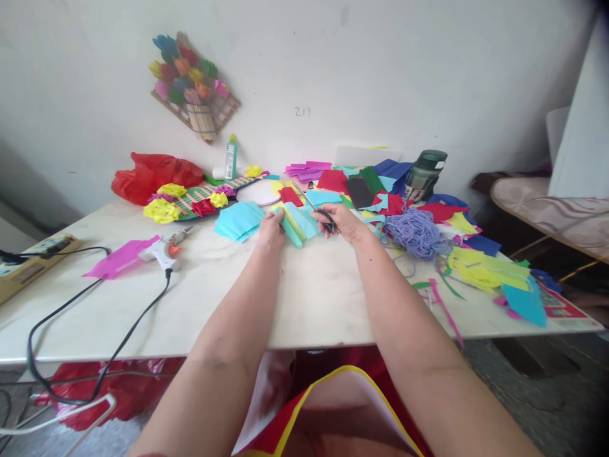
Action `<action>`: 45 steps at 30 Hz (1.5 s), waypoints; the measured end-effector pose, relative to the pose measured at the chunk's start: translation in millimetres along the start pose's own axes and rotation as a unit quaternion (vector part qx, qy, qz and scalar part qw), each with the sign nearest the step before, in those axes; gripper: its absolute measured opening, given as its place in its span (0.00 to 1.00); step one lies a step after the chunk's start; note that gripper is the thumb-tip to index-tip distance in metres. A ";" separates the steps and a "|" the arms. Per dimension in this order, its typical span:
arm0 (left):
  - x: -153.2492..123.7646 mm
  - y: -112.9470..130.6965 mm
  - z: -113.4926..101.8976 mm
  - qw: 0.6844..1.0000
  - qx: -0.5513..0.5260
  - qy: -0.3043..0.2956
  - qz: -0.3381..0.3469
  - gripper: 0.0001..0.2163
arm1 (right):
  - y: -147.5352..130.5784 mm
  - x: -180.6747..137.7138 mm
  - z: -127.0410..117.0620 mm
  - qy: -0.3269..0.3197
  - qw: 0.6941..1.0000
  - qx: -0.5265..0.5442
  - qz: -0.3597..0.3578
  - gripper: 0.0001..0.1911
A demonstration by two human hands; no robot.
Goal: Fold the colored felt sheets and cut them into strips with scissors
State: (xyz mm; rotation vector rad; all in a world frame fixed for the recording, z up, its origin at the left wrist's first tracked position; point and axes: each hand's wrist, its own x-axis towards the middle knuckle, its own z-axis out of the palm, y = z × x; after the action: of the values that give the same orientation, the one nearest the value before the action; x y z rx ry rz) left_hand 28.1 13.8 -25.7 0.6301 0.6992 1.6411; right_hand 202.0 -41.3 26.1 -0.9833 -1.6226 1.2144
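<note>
My left hand (272,230) pinches a folded piece of crepe paper (292,227), green with a yellow strip, just above the table. In my right hand (339,222) is a pair of scissors (328,219), its black handles around my fingers and its blades pointing up and away to the left. Whether the blades are parted is hard to make out. Left of my left hand lies a stack of light blue paper (240,220). More light blue paper (311,226) shows between my two hands.
A white glue gun (164,252) with a black cord lies on the left by a power strip (33,266). A decorated piece with paper flowers (204,198) lies behind. To the right are purple yarn (413,233), coloured paper scraps (490,270) and a dark bottle (425,174).
</note>
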 end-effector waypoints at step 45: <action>4.3 -1.5 1.0 1.000 -0.016 0.002 -0.022 0.04 | 8.5 0.3 0.3 -0.075 0.986 -0.115 0.090 0.18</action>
State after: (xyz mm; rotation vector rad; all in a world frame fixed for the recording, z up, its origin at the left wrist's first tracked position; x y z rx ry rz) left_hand 29.2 18.3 -26.0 0.5841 0.6843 1.6109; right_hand 202.4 -39.3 17.9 -1.2299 -1.8562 1.2659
